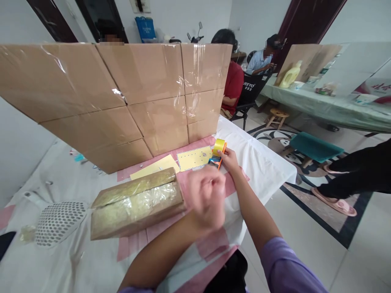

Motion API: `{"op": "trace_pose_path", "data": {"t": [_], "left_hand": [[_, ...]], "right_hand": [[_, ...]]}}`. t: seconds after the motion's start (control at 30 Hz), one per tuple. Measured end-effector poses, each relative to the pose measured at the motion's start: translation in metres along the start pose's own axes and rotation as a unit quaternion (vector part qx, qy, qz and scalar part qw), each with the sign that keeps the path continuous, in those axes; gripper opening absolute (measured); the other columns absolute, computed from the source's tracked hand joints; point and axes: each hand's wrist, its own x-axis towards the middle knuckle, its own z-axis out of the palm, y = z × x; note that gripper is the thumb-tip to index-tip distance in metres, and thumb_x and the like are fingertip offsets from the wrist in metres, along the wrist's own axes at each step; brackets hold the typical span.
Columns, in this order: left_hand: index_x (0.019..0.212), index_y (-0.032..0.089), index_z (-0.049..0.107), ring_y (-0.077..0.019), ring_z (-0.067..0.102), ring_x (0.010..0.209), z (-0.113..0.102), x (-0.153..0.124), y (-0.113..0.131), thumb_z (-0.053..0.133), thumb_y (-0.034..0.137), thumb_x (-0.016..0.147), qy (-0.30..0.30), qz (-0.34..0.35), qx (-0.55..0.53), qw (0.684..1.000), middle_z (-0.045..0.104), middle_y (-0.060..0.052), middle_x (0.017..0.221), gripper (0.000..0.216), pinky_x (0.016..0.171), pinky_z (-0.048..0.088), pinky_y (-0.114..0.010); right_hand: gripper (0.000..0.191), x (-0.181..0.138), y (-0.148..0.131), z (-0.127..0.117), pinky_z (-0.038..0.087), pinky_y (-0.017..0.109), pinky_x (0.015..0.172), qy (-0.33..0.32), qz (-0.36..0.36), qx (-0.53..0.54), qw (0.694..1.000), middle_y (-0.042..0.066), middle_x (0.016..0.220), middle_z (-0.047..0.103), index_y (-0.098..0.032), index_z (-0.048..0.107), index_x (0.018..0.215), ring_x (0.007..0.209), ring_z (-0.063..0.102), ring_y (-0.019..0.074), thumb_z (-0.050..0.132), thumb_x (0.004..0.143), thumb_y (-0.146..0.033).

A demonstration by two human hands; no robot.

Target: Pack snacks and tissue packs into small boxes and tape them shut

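Observation:
My right hand [230, 160] grips an orange tape dispenser [224, 148] with a roll of yellowish tape [218, 145], near the table's right side. Raised in front of it, my left hand [209, 195] is blurred by motion; its fingers look curled, but what they hold, if anything, cannot be made out. Left of that hand lies a long cardboard box [137, 205] with shiny tape over its top. Behind the box are a yellow sheet with dots [192, 159] and a second yellow sheet [157, 166], partly hidden by the box.
A tall taped cardboard panel [159, 97] stands along the table's far side. At left lies a white perforated scoop [61, 223] on the white cloth [73, 268]. A person in red [235, 87] sits beyond the panel; another person's legs [354, 167] show at right near a teal stool [316, 145].

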Motion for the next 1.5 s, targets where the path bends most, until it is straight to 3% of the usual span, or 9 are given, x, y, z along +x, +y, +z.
{"op": "trace_pose_path", "data": {"t": [0.17, 0.27, 0.4, 0.57, 0.87, 1.1, 1.3, 1.4, 1.5], "left_hand": [[0.111, 0.022, 0.051, -0.0147, 0.064, 0.078, 0.002, 0.012, -0.075, 0.057, 0.028, 0.095, 0.018, -0.150, 0.022, 0.988, 0.062, 0.000, 0.079, 0.019, 0.076, 0.052, -0.027], [0.113, 0.021, 0.049, -0.0183, 0.065, 0.083, -0.010, 0.017, -0.115, 0.057, 0.027, 0.092, 0.035, -0.198, 0.117, 0.973, 0.063, -0.003, 0.087, 0.024, 0.081, 0.052, -0.033], [0.113, 0.022, 0.057, -0.0222, 0.059, 0.106, -0.019, 0.015, -0.134, 0.067, 0.030, 0.087, 0.057, -0.175, 0.182, 0.966, 0.058, -0.009, 0.115, 0.029, 0.096, 0.047, -0.037], [0.101, 0.023, 0.067, -0.0223, 0.057, 0.106, -0.018, 0.011, -0.136, 0.069, 0.036, 0.087, 0.019, -0.161, 0.178, 0.971, 0.055, -0.007, 0.109, 0.019, 0.100, 0.046, -0.038], [0.080, 0.019, 0.065, -0.0198, 0.058, 0.108, -0.018, 0.017, -0.136, 0.066, 0.042, 0.087, 0.033, -0.196, 0.101, 0.975, 0.052, -0.006, 0.110, 0.024, 0.098, 0.049, -0.033], [0.073, 0.017, 0.072, -0.0230, 0.066, 0.099, -0.010, 0.022, -0.122, 0.074, 0.044, 0.078, -0.013, -0.258, 0.057, 0.964, 0.066, -0.009, 0.105, 0.028, 0.089, 0.054, -0.037], [0.077, 0.017, 0.076, -0.0211, 0.067, 0.098, -0.004, 0.030, -0.092, 0.071, 0.044, 0.080, 0.002, -0.247, 0.059, 0.967, 0.068, -0.008, 0.103, 0.027, 0.087, 0.052, -0.032], [0.081, 0.016, 0.076, -0.0157, 0.064, 0.078, -0.003, 0.035, -0.077, 0.070, 0.044, 0.082, -0.047, -0.263, 0.069, 0.961, 0.071, -0.006, 0.086, 0.028, 0.073, 0.050, -0.028], [0.079, 0.014, 0.073, -0.0090, 0.046, 0.051, -0.003, 0.031, -0.073, 0.067, 0.045, 0.082, -0.123, -0.320, 0.072, 0.937, 0.058, 0.000, 0.058, 0.031, 0.054, 0.037, -0.025]], "right_hand": [[0.039, -0.005, -0.006, 0.004, 0.052, 0.028, 0.069, 0.019, -0.041, 0.002, 0.999, 0.002, 0.081, 0.073, -0.016, 0.072, 0.091, 0.074, 0.064, 0.0181, 0.072, 0.081, -0.054], [0.043, -0.007, -0.014, 0.006, 0.055, 0.031, 0.073, 0.016, -0.051, 0.020, 0.998, 0.004, 0.087, 0.074, -0.018, 0.069, 0.096, 0.079, 0.068, 0.0198, 0.068, 0.083, -0.059], [0.047, -0.011, -0.024, 0.008, 0.058, 0.035, 0.074, -0.015, -0.010, 0.112, 0.994, 0.006, 0.089, 0.076, -0.020, 0.066, 0.102, 0.079, 0.072, 0.0216, 0.066, 0.086, -0.064], [0.046, -0.015, -0.028, 0.011, 0.058, 0.032, 0.068, -0.045, 0.004, 0.132, 0.990, 0.004, 0.082, 0.073, -0.021, 0.066, 0.096, 0.071, 0.070, 0.0198, 0.061, 0.089, -0.066], [0.049, -0.019, -0.033, 0.012, 0.048, 0.027, 0.055, -0.014, -0.009, 0.096, 0.995, -0.002, 0.064, 0.055, -0.023, 0.053, 0.070, 0.058, 0.052, 0.0146, 0.060, 0.087, -0.069], [0.060, -0.021, -0.037, 0.007, 0.049, 0.030, 0.056, -0.050, 0.011, 0.077, 0.996, 0.001, 0.060, 0.058, -0.022, 0.061, 0.069, 0.061, 0.058, 0.0194, 0.055, 0.084, -0.079], [0.061, -0.019, -0.035, 0.008, 0.033, 0.026, 0.051, 0.007, -0.054, 0.005, 0.998, -0.003, 0.056, 0.042, -0.022, 0.046, 0.057, 0.054, 0.037, 0.0115, 0.055, 0.086, -0.075], [0.059, -0.017, -0.033, 0.008, 0.031, 0.026, 0.050, 0.045, -0.076, 0.011, 0.996, -0.004, 0.056, 0.039, -0.022, 0.042, 0.058, 0.053, 0.034, 0.0110, 0.051, 0.090, -0.072], [0.057, -0.014, -0.031, 0.006, 0.034, 0.026, 0.048, 0.093, -0.070, 0.037, 0.993, -0.003, 0.055, 0.043, -0.023, 0.042, 0.060, 0.051, 0.038, 0.0116, 0.050, 0.091, -0.071]]}}
